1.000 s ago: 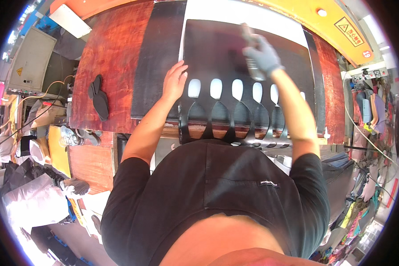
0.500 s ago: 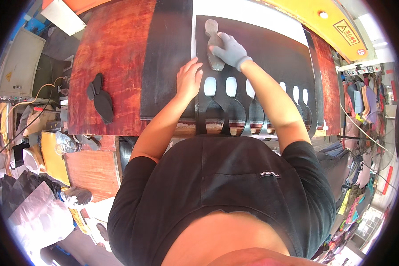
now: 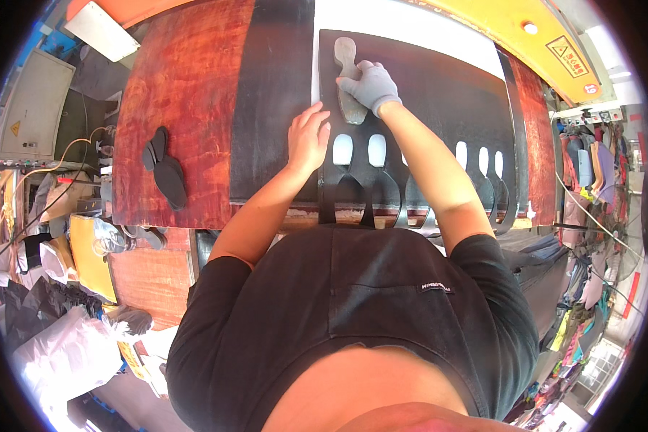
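Note:
A grey sole-shaped cutting die point(image 3: 345, 52) stands on a black sheet point(image 3: 439, 93) on the bench. My right hand point(image 3: 374, 86), in a light grey glove, grips its narrow middle, with the thumb on the left edge and the fingers bent over the right side. My bare left hand point(image 3: 309, 138) rests near the sheet's left edge, fingers a little apart, holding nothing. Between my arms and to the right, a row of sole-shaped cutouts point(image 3: 343, 150) shows white through the sheet's near part; my right forearm hides some of them.
Dark cut sole pieces point(image 3: 169, 180) lie on the red-brown wooden bench point(image 3: 201, 108) at left. An orange machine beam point(image 3: 554, 43) with a warning label crosses the far side. A grey cabinet point(image 3: 36, 108) stands at far left; piled materials point(image 3: 590, 165) line the right.
The fingers of my right hand have drawn in tighter around the die's middle. My left hand stays at about the same place. The whole view has shifted slightly.

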`<state>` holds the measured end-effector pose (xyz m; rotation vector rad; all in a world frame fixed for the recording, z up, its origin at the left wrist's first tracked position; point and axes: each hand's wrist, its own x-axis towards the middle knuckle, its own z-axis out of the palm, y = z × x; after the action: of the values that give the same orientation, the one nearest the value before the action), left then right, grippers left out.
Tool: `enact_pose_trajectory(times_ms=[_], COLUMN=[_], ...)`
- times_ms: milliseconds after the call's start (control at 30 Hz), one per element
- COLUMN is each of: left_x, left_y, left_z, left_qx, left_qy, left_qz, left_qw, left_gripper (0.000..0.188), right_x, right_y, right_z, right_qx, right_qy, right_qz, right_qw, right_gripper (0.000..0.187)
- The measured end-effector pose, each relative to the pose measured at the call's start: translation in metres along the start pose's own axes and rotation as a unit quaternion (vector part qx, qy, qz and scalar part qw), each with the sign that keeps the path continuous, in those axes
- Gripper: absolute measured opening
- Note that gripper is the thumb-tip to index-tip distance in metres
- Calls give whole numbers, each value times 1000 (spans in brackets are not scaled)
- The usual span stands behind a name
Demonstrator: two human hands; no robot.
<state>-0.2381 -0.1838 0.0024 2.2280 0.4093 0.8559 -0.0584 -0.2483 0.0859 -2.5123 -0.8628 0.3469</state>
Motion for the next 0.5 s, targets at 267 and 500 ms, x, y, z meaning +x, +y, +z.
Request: enact_pose_trajectory(times_ms=[267,500], left_x=[0,-1], left_y=[0,1], left_z=[2,-1], left_qx=[5,1], left_qy=[-5,-9], left_qz=[-22,-29], left_qw=[1000,1000], left_gripper=[26,26], right_x=[26,31], right_y=[-33,-38], right_z=[-6,-3], right_qx=[-105,-129], right_qy=[-95,-86], right_qz=[76,52], right_qw=[987,987], right_gripper=[49,45])
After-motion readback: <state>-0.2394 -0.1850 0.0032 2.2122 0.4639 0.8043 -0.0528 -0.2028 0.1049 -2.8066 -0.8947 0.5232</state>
